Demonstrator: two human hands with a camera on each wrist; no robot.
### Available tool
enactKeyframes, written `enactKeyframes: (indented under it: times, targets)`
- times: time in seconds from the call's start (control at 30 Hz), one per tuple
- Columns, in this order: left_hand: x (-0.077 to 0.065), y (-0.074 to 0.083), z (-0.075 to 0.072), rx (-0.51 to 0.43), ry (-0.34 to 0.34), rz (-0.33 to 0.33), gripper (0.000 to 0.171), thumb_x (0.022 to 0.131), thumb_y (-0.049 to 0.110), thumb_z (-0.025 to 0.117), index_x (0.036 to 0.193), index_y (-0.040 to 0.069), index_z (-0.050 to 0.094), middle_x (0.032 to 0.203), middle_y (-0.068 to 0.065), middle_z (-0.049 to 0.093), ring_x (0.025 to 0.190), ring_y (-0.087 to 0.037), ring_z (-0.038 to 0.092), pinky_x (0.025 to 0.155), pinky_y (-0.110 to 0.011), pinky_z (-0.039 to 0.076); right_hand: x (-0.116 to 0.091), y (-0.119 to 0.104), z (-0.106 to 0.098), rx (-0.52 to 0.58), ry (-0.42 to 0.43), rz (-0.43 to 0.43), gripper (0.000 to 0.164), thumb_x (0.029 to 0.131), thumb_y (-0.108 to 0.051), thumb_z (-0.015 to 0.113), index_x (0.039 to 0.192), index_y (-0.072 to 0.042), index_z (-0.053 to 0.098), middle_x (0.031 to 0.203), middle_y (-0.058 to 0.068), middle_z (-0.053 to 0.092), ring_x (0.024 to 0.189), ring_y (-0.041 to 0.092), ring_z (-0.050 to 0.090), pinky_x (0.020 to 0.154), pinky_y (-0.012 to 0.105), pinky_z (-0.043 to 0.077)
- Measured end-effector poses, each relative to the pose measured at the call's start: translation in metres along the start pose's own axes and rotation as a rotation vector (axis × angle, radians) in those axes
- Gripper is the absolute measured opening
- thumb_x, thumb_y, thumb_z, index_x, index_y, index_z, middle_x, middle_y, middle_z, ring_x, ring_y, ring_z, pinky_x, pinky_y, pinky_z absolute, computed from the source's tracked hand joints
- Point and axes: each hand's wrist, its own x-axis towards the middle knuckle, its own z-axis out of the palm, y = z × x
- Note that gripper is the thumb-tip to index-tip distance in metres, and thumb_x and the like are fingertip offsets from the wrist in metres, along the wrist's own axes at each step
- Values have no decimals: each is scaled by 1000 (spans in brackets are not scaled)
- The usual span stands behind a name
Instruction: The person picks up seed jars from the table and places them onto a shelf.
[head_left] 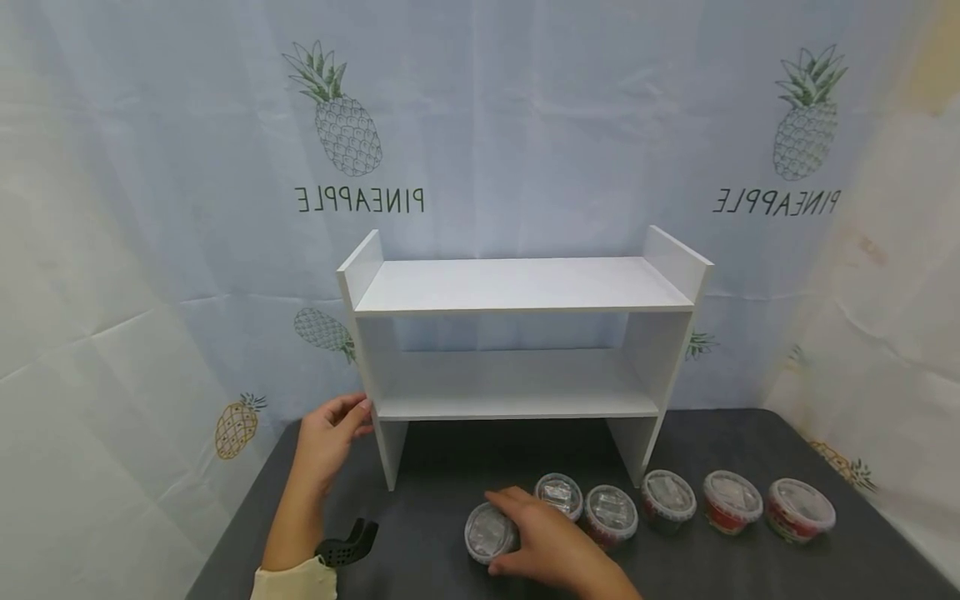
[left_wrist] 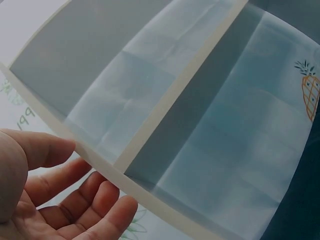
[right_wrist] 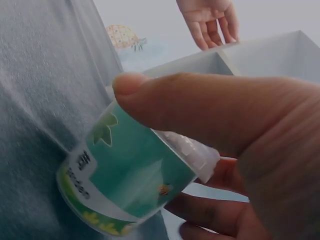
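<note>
My right hand [head_left: 547, 537] grips a small round plastic tub [head_left: 487, 533], thumb on the near side and fingers on the far side. In the right wrist view the tub has a green label with a leaf and yellow flowers low on it, and a clear lid partly hidden by my thumb. My left hand [head_left: 333, 433] touches the left side panel [left_wrist: 95, 157] of a white two-tier shelf [head_left: 517, 404] with its fingertips. Its thumb lies at the panel's front edge, its other fingers loosely bent along the outer face.
Two more lidded tubs [head_left: 611, 510] stand just beyond my right hand, before the shelf's opening. Farther right, three others [head_left: 731, 500] form a row on the dark table [head_left: 420, 542]. A pineapple-print cloth [head_left: 525, 125] hangs behind and at the sides.
</note>
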Motion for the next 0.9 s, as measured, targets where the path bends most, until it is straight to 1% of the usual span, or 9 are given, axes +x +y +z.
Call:
enactKeyframes:
  times: [0.13, 0.23, 0.3, 0.47, 0.67, 0.9]
  targets:
    - [0, 1, 1, 0, 1, 2, 45, 100, 34, 59, 130, 0, 59, 126, -19, 61, 95, -4, 64, 83, -23, 57, 1, -2, 5, 2, 22, -17, 80, 73, -43, 84, 141, -12, 54, 138, 2, 57, 123, 20, 57, 97, 36, 51]
    - [0, 1, 1, -3, 1, 4, 45, 100, 34, 59, 130, 0, 59, 126, -19, 61, 95, -4, 64, 82, -22, 57, 3, -1, 8, 27, 25, -20, 81, 73, -44, 84, 141, -10, 54, 137, 3, 58, 122, 21, 58, 98, 36, 51]
    - [1, 1, 1, -7, 0, 3, 44, 100, 33, 59, 130, 0, 60, 125, -19, 61, 95, -5, 64, 82, -22, 57, 4, 0, 10, 63, 19, -4, 82, 73, -46, 84, 141, -11, 53, 137, 5, 58, 123, 23, 58, 98, 37, 51]
    - [1, 2, 1, -8, 0, -1, 44, 100, 33, 59, 129, 0, 60, 125, -18, 61, 96, -7, 64, 84, -26, 57, 5, 6, 13, 147, 5, 75, 86, 73, -50, 83, 142, -9, 52, 138, 8, 59, 125, 27, 57, 100, 43, 50]
    - [1, 2, 1, -8, -1, -5, 44, 100, 33, 59, 129, 0, 60, 124, -19, 61, 95, -7, 65, 82, -23, 57, 5, 6, 12, 167, -19, 121, 87, 73, -54, 82, 141, -8, 53, 137, 6, 60, 123, 26, 58, 99, 45, 50]
    - [-1, 0, 0, -8, 11, -10, 44, 100, 33, 59, 127, -1, 61, 120, -19, 62, 93, -7, 65, 83, -25, 57, 4, 5, 12, 156, -26, 102, 85, 74, -53, 81, 141, -10, 53, 136, 6, 61, 123, 25, 59, 98, 44, 50]
